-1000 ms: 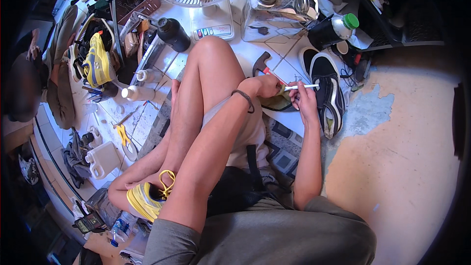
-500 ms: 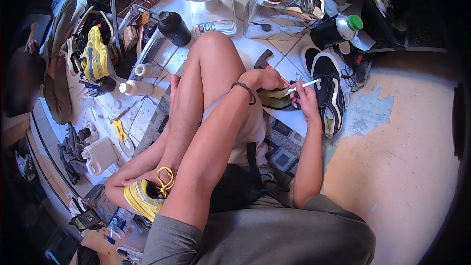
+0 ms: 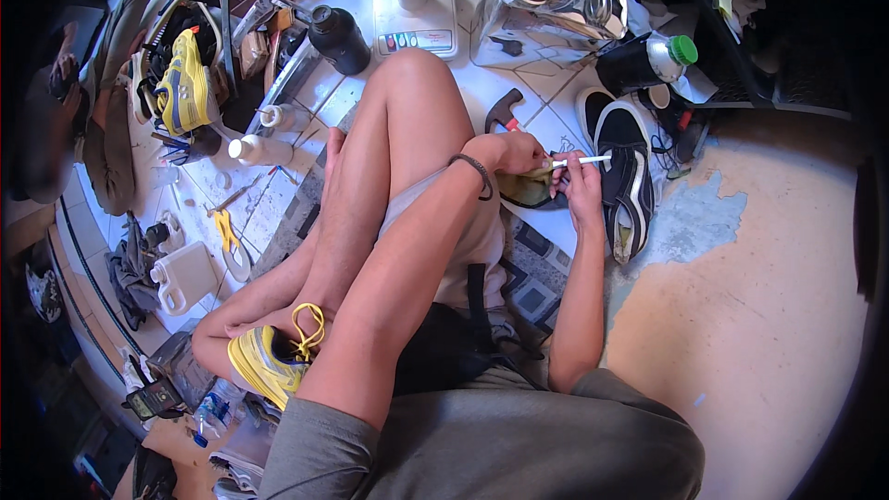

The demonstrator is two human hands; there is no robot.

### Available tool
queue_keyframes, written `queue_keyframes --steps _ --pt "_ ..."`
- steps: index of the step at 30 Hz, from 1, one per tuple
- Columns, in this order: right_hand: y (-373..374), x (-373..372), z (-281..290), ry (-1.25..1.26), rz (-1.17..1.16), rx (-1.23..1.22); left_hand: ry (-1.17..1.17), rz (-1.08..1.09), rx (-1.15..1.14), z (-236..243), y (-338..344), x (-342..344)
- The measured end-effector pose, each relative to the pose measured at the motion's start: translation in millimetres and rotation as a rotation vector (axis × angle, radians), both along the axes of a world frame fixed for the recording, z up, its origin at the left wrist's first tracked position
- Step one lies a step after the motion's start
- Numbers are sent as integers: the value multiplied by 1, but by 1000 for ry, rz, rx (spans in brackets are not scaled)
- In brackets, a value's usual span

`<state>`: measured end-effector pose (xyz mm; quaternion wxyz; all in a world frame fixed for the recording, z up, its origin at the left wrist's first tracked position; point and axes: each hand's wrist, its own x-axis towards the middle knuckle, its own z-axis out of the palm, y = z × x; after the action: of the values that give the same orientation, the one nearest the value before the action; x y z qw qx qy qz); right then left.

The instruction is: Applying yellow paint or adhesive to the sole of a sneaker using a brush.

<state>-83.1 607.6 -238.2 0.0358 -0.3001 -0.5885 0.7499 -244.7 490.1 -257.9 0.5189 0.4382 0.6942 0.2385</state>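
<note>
My left hand (image 3: 520, 154), with a dark braided band at its wrist, has its fingers closed on the edge of a piece with a yellowish face and dark rim (image 3: 526, 188). What the piece belongs to cannot be made out. Close beside it, my right hand (image 3: 582, 183) pinches a slim white pen-like stick (image 3: 588, 160), lying nearly level, its left end at the piece. Just right of the hands lies a black shoe with a white stripe (image 3: 624, 167). Behind my left hand rests a hammer (image 3: 503, 111) with a dark head and some red on it.
A white fan (image 3: 414, 9), a large clear container (image 3: 546, 23) and a green-capped bottle (image 3: 643, 61) stand at the back. Left are a yellow shoe (image 3: 187, 83), white bottles (image 3: 260, 149), yellow-handled scissors (image 3: 230, 239) and a white jug (image 3: 183, 278). Another yellow shoe (image 3: 270, 363) lies near my left arm.
The white stick has turned from slanting up to the right to nearly level. My hands stay close together at the piece. The whole view has shifted slightly.
</note>
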Motion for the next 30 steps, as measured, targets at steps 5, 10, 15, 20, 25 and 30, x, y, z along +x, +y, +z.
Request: queue_keyframes --steps 5,10,15,20,25,30 --pt "1 0 -8 -6 -98 -48 -56 121 -15 12 0 2" --pt "1 0 -7 7 -100 -89 -25 1 46 16 -5 -1" --pt "1 5 -5 19 -49 -79 23 51 91 11 -6 3" --pt "-2 -1 18 39 3 120 92 83 126 3 -3 5" --pt "3 -11 80 -2 -70 766 153 144 188 28 -17 4" --pt "-57 -36 179 473 -97 230 -21 314 505 109 -76 -20"
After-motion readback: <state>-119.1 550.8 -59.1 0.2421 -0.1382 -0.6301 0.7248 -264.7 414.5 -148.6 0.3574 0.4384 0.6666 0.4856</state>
